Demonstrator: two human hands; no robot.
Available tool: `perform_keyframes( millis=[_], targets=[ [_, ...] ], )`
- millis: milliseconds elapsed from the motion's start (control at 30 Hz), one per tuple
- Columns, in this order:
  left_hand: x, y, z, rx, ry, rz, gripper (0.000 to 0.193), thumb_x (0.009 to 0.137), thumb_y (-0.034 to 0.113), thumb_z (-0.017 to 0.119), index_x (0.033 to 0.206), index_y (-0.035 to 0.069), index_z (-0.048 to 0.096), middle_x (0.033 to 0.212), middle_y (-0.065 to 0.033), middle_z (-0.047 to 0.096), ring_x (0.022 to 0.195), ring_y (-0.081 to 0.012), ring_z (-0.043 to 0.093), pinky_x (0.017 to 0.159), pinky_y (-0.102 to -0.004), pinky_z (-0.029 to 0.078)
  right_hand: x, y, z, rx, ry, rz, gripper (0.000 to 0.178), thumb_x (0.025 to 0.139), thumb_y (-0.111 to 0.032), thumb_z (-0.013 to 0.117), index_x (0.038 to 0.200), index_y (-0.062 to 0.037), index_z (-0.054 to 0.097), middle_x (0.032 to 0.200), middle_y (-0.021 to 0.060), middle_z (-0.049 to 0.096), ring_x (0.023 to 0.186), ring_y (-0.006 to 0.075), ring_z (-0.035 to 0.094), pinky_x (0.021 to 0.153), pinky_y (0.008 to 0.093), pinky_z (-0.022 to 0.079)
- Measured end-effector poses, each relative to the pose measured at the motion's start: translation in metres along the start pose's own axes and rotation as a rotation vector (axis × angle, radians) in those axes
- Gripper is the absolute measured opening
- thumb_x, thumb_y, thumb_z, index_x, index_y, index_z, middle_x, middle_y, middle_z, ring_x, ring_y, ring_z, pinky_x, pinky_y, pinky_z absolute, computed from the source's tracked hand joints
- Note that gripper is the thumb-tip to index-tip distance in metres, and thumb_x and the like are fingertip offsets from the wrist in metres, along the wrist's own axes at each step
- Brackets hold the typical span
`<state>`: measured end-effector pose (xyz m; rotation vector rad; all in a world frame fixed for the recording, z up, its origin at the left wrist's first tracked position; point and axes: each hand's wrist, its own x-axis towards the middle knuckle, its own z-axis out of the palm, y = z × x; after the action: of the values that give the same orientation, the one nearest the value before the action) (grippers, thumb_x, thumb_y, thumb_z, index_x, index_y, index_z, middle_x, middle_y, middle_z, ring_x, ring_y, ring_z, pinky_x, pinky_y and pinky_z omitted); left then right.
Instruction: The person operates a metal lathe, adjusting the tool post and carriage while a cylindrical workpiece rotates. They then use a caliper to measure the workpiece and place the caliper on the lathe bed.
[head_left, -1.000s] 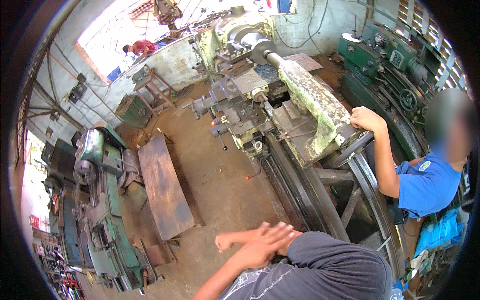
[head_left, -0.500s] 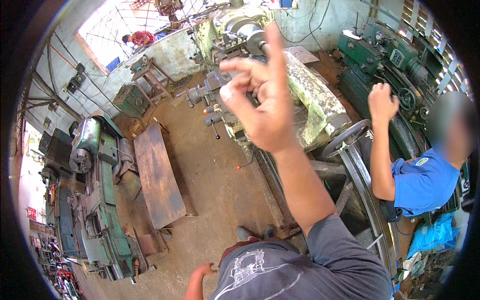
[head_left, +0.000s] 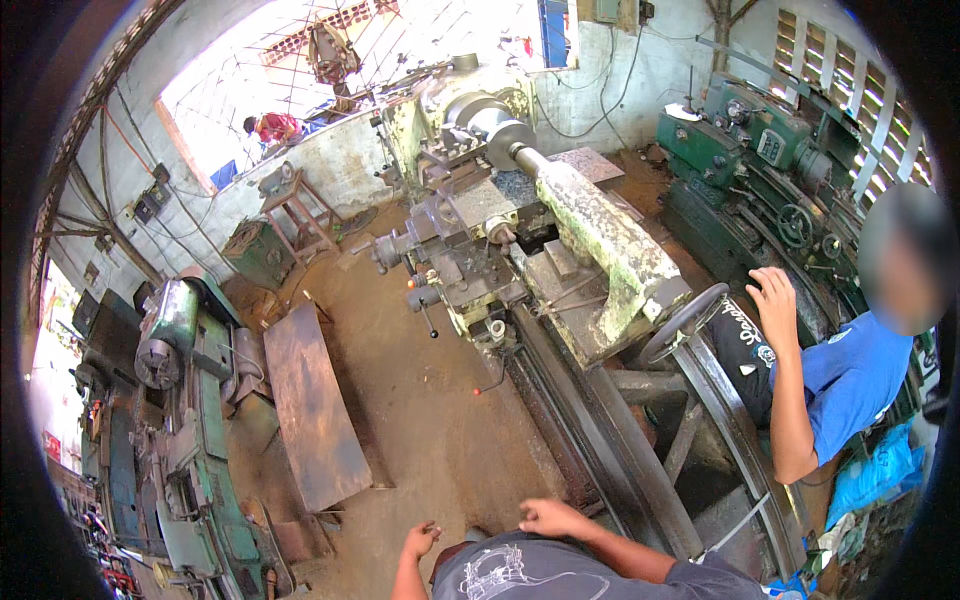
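My left hand (head_left: 421, 539) hangs low in front of my dark printed shirt (head_left: 520, 575), with fingers loosely bent and apart and nothing in them. To its right, at waist height, my right hand (head_left: 553, 518) is loosely curled with a finger reaching out, also holding nothing. Neither hand touches a machine. Ahead stands a big worn lathe (head_left: 600, 240) with flaking pale-green paint. Its tailstock handwheel (head_left: 685, 322) is at the near right end, and a round chuck (head_left: 495, 130) is at the far end. The long metal bed (head_left: 590, 430) runs toward my right side.
A green lathe (head_left: 185, 400) stands at left, beside a low rusty sheet-topped table (head_left: 315, 410). Another green lathe (head_left: 750, 170) is at back right. A person in a blue shirt (head_left: 855, 380) stands at right with a raised hand (head_left: 775, 300). A blue bag (head_left: 875, 475) lies behind them.
My right hand has dropped from a raised, pointing pose over the lathe to waist level. My left hand has come up slightly. The other person's hand has lowered, and the view has shifted.
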<state>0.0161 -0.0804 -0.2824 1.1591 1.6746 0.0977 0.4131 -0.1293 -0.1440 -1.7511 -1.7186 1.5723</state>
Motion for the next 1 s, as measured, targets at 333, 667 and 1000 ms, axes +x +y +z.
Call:
perform_keyframes(
  millis=[333,667,1000],
  targets=[
    [0.037,-0.094,-0.04,0.498,-0.277,-0.036,0.046,0.089,0.036,0.065,0.119,0.002,0.07,0.115,-0.018,0.072,0.096,-0.0281,0.073,0.081,-0.0391,0.056,0.033,0.149,0.094,0.289,0.476,0.372,0.039,0.084,-0.03,0.078,0.11,-0.0021,0.072,0.094,0.0108,0.075,0.072,0.0196,0.071,0.068,0.0349,0.057],
    [0.092,-0.102,-0.156,0.112,-0.146,-0.166,0.045,0.089,0.037,0.064,0.119,0.004,0.071,0.105,-0.0199,0.074,0.101,-0.0353,0.071,0.089,-0.0387,0.055,0.04,0.162,0.279,0.178,0.214,0.834,0.041,0.083,-0.039,0.069,0.107,-0.0053,0.075,0.104,0.0164,0.074,0.093,0.034,0.072,0.081,0.0441,0.056],
    [0.156,-0.123,-0.269,0.992,-0.539,0.249,0.034,0.094,0.031,0.064,0.122,0.014,0.071,0.139,-0.0112,0.06,0.124,-0.0299,0.059,0.103,-0.0399,0.049,0.125,0.133,0.271,0.214,0.329,0.739,0.036,0.084,-0.036,0.065,0.106,-0.0099,0.077,0.11,0.0185,0.073,0.1,0.0344,0.07,0.081,0.0453,0.056]
  ],
)
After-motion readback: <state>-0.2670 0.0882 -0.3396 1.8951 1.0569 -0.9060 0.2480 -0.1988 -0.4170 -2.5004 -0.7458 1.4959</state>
